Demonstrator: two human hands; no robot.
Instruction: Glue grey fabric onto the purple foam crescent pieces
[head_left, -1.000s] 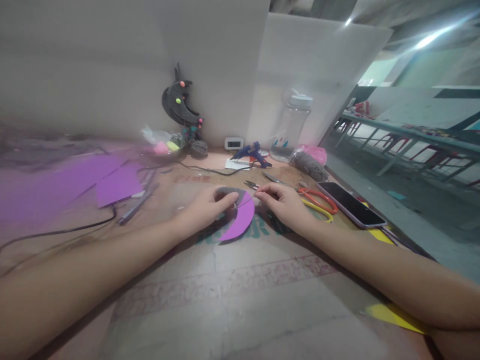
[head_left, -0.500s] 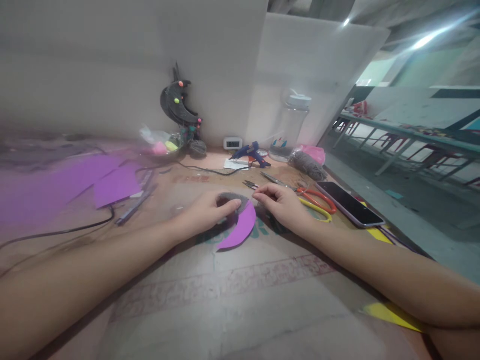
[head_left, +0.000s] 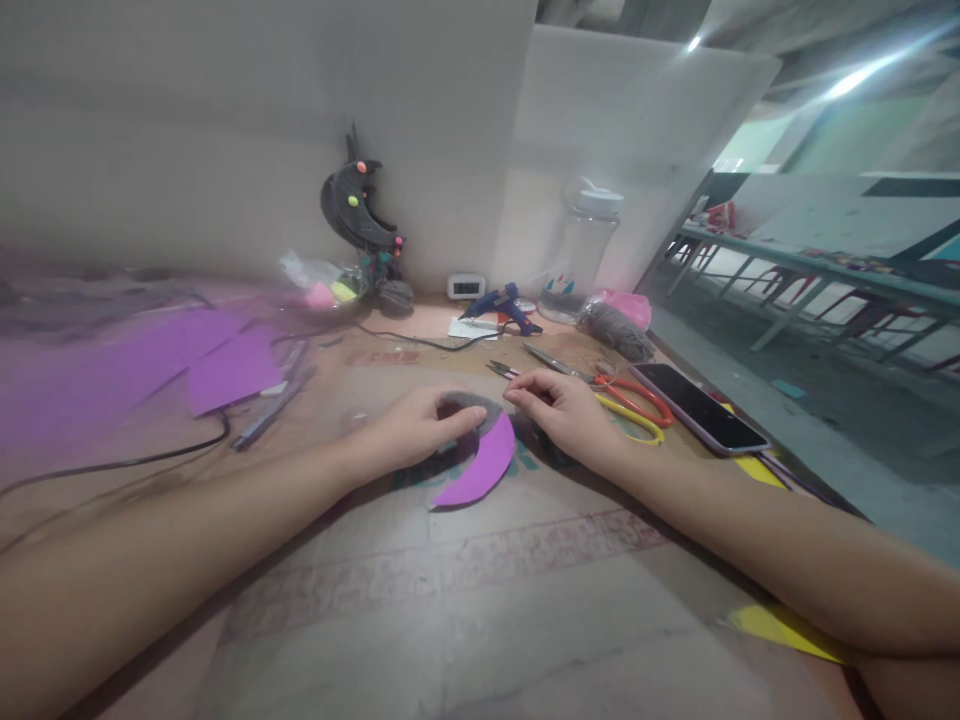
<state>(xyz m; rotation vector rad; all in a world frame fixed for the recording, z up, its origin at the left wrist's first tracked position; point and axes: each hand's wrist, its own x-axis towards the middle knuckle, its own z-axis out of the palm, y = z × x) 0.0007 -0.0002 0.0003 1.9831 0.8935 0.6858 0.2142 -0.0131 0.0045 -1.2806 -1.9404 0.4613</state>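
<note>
My left hand [head_left: 416, 425] grips a crescent cut from purple paper [head_left: 486, 462], its thumb pressed on the upper part. Grey yarn [head_left: 491, 407] covers that upper end, while the lower part is bare purple and tapers to a point toward me. Just right of the crescent, my right hand [head_left: 566, 412] is closed in a pinch, thumb against forefinger. Whatever lies between those fingertips is too small to make out. Behind the right hand are orange-handled scissors [head_left: 643, 397], a yellow-handled tool [head_left: 637, 422] and small snips [head_left: 502, 370].
A blue glue gun [head_left: 504, 305], a small digital clock [head_left: 466, 287], a clear bottle [head_left: 589, 245] and a grey yarn bundle [head_left: 616, 332] stand at the back. A dark crescent ornament [head_left: 349, 210] leans there. Purple sheets [head_left: 232, 370] lie left, a phone [head_left: 697, 408] right.
The crescent has turned slightly, its yarn-covered end showing more to the right and its lower tip a little nearer me. My left thumb has shifted slightly right and down.
</note>
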